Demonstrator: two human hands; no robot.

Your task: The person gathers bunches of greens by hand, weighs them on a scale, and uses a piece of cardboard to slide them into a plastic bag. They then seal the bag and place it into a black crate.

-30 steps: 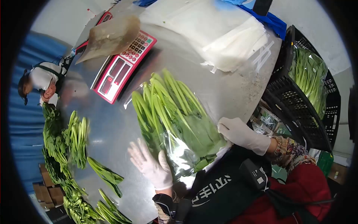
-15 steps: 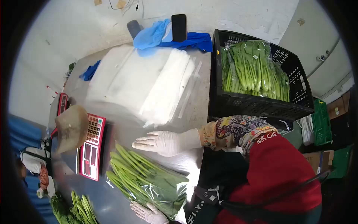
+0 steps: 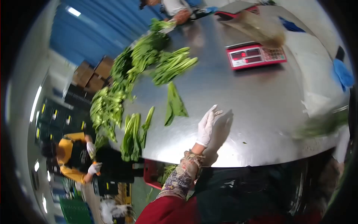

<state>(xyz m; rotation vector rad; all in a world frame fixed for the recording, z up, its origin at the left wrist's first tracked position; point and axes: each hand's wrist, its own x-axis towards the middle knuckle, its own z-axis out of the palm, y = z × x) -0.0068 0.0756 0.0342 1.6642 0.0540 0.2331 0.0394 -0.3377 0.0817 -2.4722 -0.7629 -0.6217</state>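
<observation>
My left hand [image 3: 207,128], in a white glove with a floral sleeve, hovers over the steel table [image 3: 257,100]. Its fingers are stretched out, nothing is in them, and its shadow falls beside it. At the far right, my right hand [image 3: 341,145], also gloved in white, is smeared by motion and partly cut off. It appears to grip a bag of leafy greens [image 3: 326,123], itself badly blurred, at the table's right side. A single leafy stalk [image 3: 174,104] lies up and left of my left hand.
Loose greens [image 3: 147,52] pile along the table's left side. A red scale [image 3: 255,56] stands at the back, near clear plastic bags [image 3: 317,71]. A co-worker in yellow [image 3: 76,153] stands at left; another person [image 3: 177,9] is across the table. A red crate [image 3: 153,175] sits below the edge.
The view has swung left and turned. The bag of greens, lying on the table between my hands before, has moved to the far right with my right hand. My left hand is away from it.
</observation>
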